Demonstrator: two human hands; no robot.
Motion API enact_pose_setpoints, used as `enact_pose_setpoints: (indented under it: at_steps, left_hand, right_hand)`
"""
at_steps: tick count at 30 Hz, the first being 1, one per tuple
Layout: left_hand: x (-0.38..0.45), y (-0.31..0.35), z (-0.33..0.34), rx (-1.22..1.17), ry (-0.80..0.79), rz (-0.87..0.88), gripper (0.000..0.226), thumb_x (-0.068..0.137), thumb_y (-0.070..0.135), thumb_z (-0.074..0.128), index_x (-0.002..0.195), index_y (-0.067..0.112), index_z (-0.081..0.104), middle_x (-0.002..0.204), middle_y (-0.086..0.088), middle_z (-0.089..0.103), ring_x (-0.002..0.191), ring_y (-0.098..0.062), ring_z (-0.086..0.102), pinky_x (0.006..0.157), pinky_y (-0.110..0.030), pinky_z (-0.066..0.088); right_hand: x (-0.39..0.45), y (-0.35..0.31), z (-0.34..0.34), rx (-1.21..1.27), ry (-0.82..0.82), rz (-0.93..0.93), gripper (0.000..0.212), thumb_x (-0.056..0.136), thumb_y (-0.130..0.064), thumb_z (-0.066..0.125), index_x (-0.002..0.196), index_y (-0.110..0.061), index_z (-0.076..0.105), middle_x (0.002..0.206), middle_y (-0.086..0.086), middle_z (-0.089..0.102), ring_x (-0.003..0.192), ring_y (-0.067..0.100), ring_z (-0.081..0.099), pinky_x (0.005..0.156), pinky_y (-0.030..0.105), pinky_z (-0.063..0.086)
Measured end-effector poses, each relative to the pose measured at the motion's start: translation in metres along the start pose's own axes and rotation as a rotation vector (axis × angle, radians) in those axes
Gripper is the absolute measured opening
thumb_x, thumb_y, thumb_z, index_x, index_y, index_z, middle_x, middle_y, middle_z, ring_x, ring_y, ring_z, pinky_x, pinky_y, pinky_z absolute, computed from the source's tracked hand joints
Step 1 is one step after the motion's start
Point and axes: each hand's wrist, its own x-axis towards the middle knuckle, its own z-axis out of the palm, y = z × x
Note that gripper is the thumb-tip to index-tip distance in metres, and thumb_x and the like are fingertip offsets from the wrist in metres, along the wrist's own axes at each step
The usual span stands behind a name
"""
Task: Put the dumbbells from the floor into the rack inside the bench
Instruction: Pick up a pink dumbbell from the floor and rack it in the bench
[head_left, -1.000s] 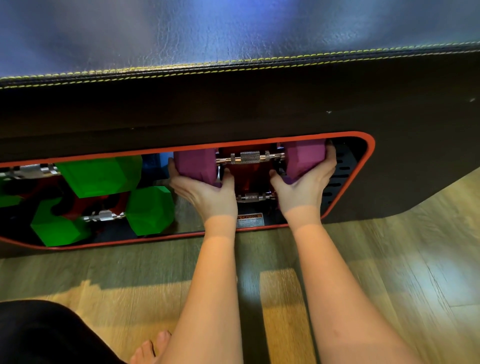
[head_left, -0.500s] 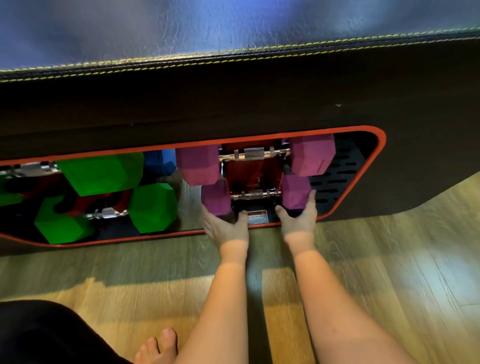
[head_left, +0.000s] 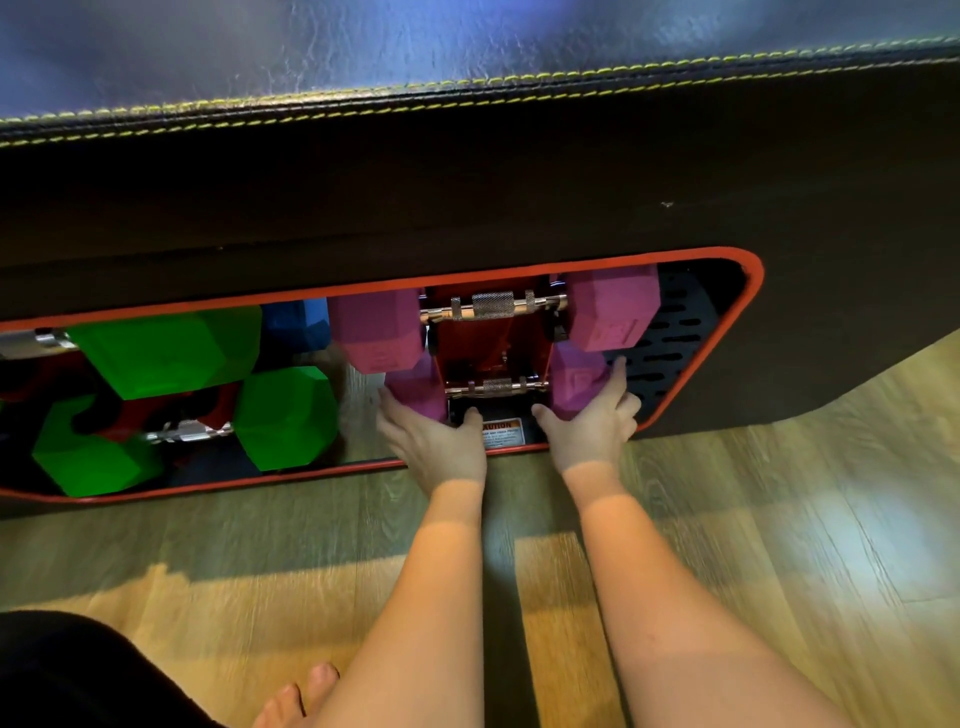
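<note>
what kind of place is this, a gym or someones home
Probably a home workout spot rather than a full gym: a padded bench with a built-in rack holding purple dumbbells and green dumbbells, standing on a wood-look floor, and a bare foot in view.

head view looks down, close, at bench (head_left: 467, 197) opening.
</note>
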Motion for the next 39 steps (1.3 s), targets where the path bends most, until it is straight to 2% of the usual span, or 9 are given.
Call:
enact_pose_setpoints:
  at_steps: [5, 13, 21, 27, 30, 32, 34, 37, 39]
  left_hand:
    - [0.011, -0.015, -0.002, 0.152, -0.011, 0.041, 0.109, 0.070, 0.015, 0.083, 0.155, 0.013, 0.014, 0.154, -0.015, 0.026, 0.140, -0.038, 0.028, 0.112, -0.044, 0.029]
    - [0.016, -0.018, 0.001, -0.063, 0.001, -0.027, 0.090, 0.076, 0.014, 0.081, 0.147, 0.002, 0.026, 0.142, -0.019, 0.034, 0.131, -0.036, 0.038, 0.109, -0.035, 0.032]
    - [0.017, -0.017, 0.002, -0.064, 0.014, -0.050, 0.089, 0.076, 0.013, 0.080, 0.147, 0.005, 0.026, 0.141, -0.018, 0.033, 0.131, -0.036, 0.039, 0.109, -0.037, 0.034]
    - [0.013, -0.013, 0.001, -0.062, -0.020, -0.090, 0.104, 0.072, 0.017, 0.084, 0.152, 0.009, 0.018, 0.146, -0.017, 0.032, 0.136, -0.033, 0.034, 0.109, -0.038, 0.033]
    - [-0.001, -0.004, -0.008, -0.055, -0.059, -0.121, 0.108, 0.073, 0.018, 0.083, 0.154, 0.006, 0.012, 0.157, -0.017, 0.021, 0.145, -0.031, 0.022, 0.117, -0.033, 0.020]
    - [-0.012, 0.006, -0.023, 0.028, -0.098, -0.101, 0.101, 0.076, 0.017, 0.080, 0.151, -0.001, 0.016, 0.159, -0.022, 0.017, 0.148, -0.033, 0.015, 0.117, -0.026, 0.011]
    - [-0.021, 0.022, -0.049, 0.186, -0.199, -0.140, 0.089, 0.081, 0.023, 0.075, 0.149, -0.002, 0.023, 0.159, -0.023, 0.018, 0.148, -0.032, 0.015, 0.117, -0.026, 0.012]
    - [-0.037, 0.063, -0.100, 0.342, -0.423, -0.257, 0.063, 0.088, 0.031, 0.066, 0.140, 0.002, 0.044, 0.147, -0.022, 0.043, 0.138, -0.034, 0.038, 0.113, -0.037, 0.033]
    - [-0.053, 0.106, -0.141, 0.323, -0.558, -0.281, 0.049, 0.090, 0.029, 0.064, 0.132, 0.008, 0.053, 0.136, -0.014, 0.055, 0.126, -0.031, 0.052, 0.105, -0.033, 0.041]
  right_hand:
    - [0.000, -0.004, 0.007, -0.068, -0.046, -0.049, 0.101, 0.076, -0.013, 0.079, 0.152, -0.029, 0.015, 0.154, 0.018, 0.017, 0.128, 0.046, 0.032, 0.106, 0.050, 0.032]
    - [-0.004, -0.009, 0.008, -0.135, 0.008, -0.054, 0.089, 0.081, -0.008, 0.073, 0.151, -0.026, 0.021, 0.147, 0.017, 0.026, 0.118, 0.040, 0.036, 0.094, 0.044, 0.039]
    - [-0.003, -0.009, 0.012, -0.138, -0.003, -0.058, 0.087, 0.081, -0.004, 0.067, 0.150, -0.027, 0.020, 0.148, 0.016, 0.024, 0.113, 0.040, 0.036, 0.089, 0.043, 0.041]
    - [-0.006, -0.014, 0.013, -0.105, -0.052, -0.019, 0.093, 0.081, -0.014, 0.071, 0.153, -0.027, 0.013, 0.159, 0.017, 0.008, 0.124, 0.043, 0.031, 0.101, 0.047, 0.036]
    - [-0.018, -0.026, -0.001, -0.167, -0.101, -0.029, 0.095, 0.080, -0.024, 0.074, 0.154, -0.020, 0.015, 0.162, 0.015, 0.005, 0.129, 0.042, 0.028, 0.108, 0.044, 0.030]
    - [-0.032, -0.038, -0.021, -0.226, -0.164, -0.033, 0.089, 0.080, -0.027, 0.073, 0.152, -0.018, 0.022, 0.162, 0.013, 0.008, 0.130, 0.040, 0.029, 0.109, 0.040, 0.027]
    - [-0.049, -0.055, -0.046, -0.258, -0.253, -0.024, 0.081, 0.081, -0.029, 0.073, 0.148, -0.016, 0.031, 0.161, 0.012, 0.014, 0.132, 0.040, 0.030, 0.110, 0.039, 0.027]
    - [-0.081, -0.092, -0.094, -0.220, -0.385, -0.012, 0.070, 0.083, -0.030, 0.071, 0.143, -0.011, 0.040, 0.153, 0.016, 0.029, 0.138, 0.038, 0.030, 0.113, 0.038, 0.026]
    - [-0.102, -0.126, -0.134, -0.215, -0.433, -0.020, 0.066, 0.085, -0.029, 0.070, 0.141, -0.008, 0.043, 0.144, 0.017, 0.038, 0.135, 0.037, 0.034, 0.112, 0.038, 0.026]
